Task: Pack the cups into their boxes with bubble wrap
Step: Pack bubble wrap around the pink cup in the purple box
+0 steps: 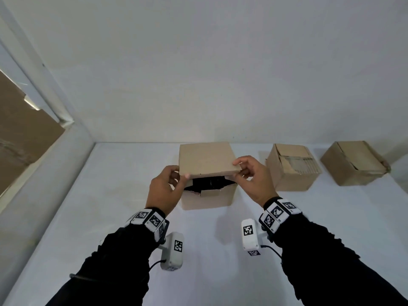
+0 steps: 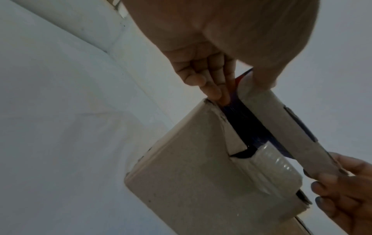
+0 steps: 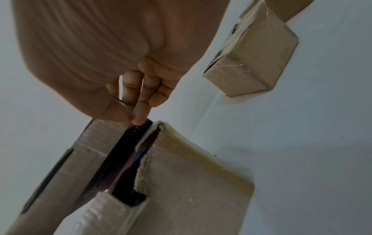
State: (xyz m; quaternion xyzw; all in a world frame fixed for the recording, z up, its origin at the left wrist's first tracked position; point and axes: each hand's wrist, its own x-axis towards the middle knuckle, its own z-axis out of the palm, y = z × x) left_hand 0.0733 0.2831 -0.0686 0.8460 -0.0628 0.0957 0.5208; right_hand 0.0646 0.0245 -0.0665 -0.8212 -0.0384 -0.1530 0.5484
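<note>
Box: the box [image 1: 207, 196] stands at centre frame on the white table [image 1: 110, 195] in the head view, near side toward the person, so both hands reach its top evenly.
Lid: the lid [image 1: 206, 159] is tilted up at its near edge, leaving a dark gap; judged, it is being lowered to tuck shut, though it could equally be opening.
Left grip: the left hand [image 1: 164, 188] pinches the lid's lower-left corner, thumb on top, fingers beneath.
Right grip: the right hand [image 1: 254, 175] pinches the lower-right corner likewise; a hold at both corners keeps the lid level.
Cup: no cup shows plainly; the left wrist view shows clear wrap [image 2: 275, 165] bulging at the gap, lower right of that frame, so a wrapped cup probably sits inside.
Other boxes: two closed boxes [image 1: 292, 167] [image 1: 353, 163] sit at centre right, well apart from the hands, likely already packed.
</note>
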